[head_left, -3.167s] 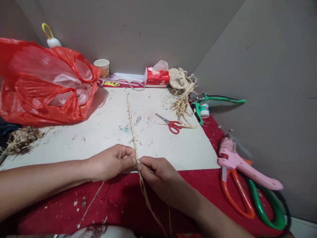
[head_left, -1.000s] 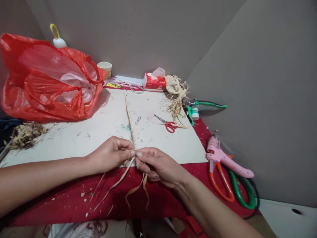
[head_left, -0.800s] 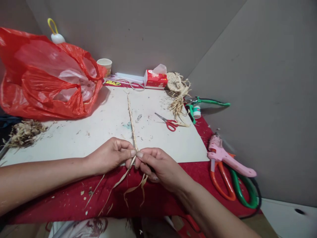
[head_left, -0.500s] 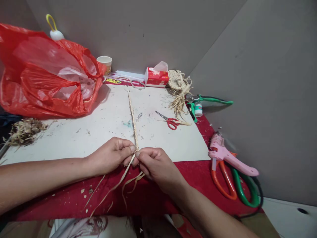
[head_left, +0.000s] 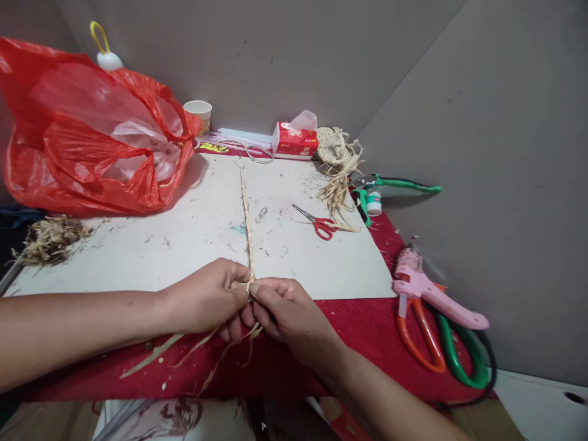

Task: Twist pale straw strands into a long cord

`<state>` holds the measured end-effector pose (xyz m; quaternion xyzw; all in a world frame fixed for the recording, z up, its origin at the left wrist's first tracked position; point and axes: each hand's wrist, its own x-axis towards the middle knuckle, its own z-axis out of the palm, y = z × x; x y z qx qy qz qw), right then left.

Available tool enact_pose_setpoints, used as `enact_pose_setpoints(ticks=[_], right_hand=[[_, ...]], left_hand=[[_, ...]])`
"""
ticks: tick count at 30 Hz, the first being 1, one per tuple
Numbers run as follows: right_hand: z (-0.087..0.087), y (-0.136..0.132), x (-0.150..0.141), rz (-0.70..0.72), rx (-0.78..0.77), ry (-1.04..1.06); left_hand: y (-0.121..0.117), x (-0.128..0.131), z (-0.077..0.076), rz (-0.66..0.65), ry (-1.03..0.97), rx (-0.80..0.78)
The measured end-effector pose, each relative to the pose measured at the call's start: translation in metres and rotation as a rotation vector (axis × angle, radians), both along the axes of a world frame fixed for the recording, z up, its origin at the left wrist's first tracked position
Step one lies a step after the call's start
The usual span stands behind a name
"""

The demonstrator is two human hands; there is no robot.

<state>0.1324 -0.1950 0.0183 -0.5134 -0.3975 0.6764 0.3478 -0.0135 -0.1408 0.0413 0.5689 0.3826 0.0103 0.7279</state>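
Left hand (head_left: 204, 297) and right hand (head_left: 294, 312) are closed in a narrow pinch on the lower end of the thin, pale, plaited straw cord (head_left: 247, 214), which is laid from the near edge of the flat white board (head_left: 303, 263) towards its far edge. Each crossing should be held firmly, and the loose pale strands (head_left: 154, 355) pulled evenly. On the board's right half, red-handled metal scissors (head_left: 324, 228) are placed.

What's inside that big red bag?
Some crumpled, whitish plastic shows through the openings of the red bag. The bag's own folds cover the rest, so I can't tell what else is in there.
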Motion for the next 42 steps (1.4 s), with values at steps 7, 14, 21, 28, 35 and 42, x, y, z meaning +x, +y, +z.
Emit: enact_pose_setpoints(ticks=[7,14,21,28,35,42], right_hand=[[0.0,-0.001,-0.003,-0.051,-0.006,0.056],[-0.008,-0.002,0.007,-0.097,-0.124,0.209],[-0.003,0.0,0.015,-0.02,-0.136,0.279],[-0.005,0.004,0.023,0.115,-0.122,0.287],[-0.003,0.008,0.027,0.225,-0.087,0.206],[-0.001,0.011,0.03,0.32,-0.011,0.053]], left_hand=[[-0.013,0.006,-0.004,0.061,-0.018,0.131],[-0.015,-0.01,0.014,-0.066,0.031,0.224],[0.006,-0.009,0.007,0.117,-0.011,0.537],[-0.003,0.003,-0.002,-0.057,0.035,0.517],[0.002,-0.002,-0.001,-0.061,0.052,0.505],[0.007,0.002,-0.009,0.009,-0.128,0.097]])
